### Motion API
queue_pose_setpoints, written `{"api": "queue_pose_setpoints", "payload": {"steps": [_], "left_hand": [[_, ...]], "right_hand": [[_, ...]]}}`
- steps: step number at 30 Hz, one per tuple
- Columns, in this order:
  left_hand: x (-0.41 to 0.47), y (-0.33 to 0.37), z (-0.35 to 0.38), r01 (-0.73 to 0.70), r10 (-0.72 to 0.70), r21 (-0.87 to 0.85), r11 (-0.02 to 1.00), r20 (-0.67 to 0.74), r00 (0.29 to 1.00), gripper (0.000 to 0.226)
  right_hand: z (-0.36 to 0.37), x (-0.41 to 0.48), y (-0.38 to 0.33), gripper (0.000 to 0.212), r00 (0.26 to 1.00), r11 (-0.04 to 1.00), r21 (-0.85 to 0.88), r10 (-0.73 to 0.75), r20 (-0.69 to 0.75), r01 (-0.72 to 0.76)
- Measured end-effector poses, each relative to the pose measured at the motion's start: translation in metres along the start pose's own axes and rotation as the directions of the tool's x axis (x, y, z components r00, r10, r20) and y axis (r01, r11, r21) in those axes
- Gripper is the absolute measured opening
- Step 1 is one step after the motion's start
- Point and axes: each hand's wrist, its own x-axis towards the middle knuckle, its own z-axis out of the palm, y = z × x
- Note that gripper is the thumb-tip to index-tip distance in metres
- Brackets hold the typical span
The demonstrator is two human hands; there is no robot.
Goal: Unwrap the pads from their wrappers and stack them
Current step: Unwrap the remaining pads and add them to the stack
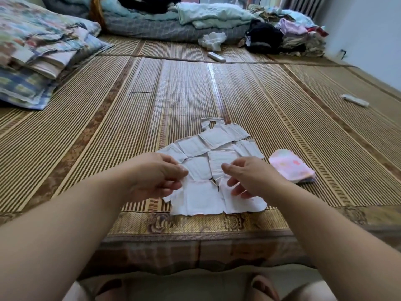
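head | bamboo mat on bed | bedding at left | clothes behind

Bare forearms, no sleeves, sandals.

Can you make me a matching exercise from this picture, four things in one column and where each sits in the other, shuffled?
Things:
1. pink pad stack
2. white wrappers
3. folded bedding
4. crumpled tissue

Places:
A. far left of the mat
B. middle of the mat, under both hands
C. far end, by the grey quilt
D. just right of the right hand

Pairs: 1-D, 2-B, 3-A, 4-C
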Motion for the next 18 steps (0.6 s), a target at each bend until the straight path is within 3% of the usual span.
{"api": "queue_pose_setpoints", "payload": {"steps": [8,10,11,12,14,16,18], "left_hand": [[0.015,0.004,0.041,0.016,-0.017,0.017,1.000,0.038,0.999,0.027],[0.015,0.007,0.041,-0.006,0.005,0.117,0.993,0.009,1.000,0.030],[0.014,0.008,0.037,-0.041,0.054,0.271,0.962,-0.043,0.998,0.028],[0.014,0.010,0.033,-0.068,0.132,0.477,0.876,-0.102,0.986,0.026],[0.013,0.010,0.022,-0.033,0.291,0.798,0.601,-0.180,0.940,0.023],[0.010,0.006,0.014,0.058,0.292,0.886,0.460,-0.212,0.933,0.025],[0.009,0.001,0.013,0.107,0.225,0.903,0.417,-0.217,0.950,0.027]], "right_hand": [[-0.031,-0.010,0.020,0.023,0.991,0.999,-0.028,0.022,-0.131,-0.026],[-0.036,-0.011,0.024,0.020,0.988,0.998,-0.055,0.031,-0.152,-0.040],[-0.037,-0.012,0.026,0.017,0.986,0.996,-0.084,0.030,-0.166,-0.044],[-0.039,-0.012,0.029,0.014,0.983,0.991,-0.124,0.028,-0.179,-0.050],[-0.042,-0.012,0.034,0.010,0.982,0.967,-0.246,0.026,-0.187,-0.072],[-0.043,-0.013,0.036,0.012,0.986,0.931,-0.353,0.045,-0.158,-0.099],[-0.041,-0.014,0.037,0.022,0.989,0.917,-0.380,0.073,-0.131,-0.118]]}}
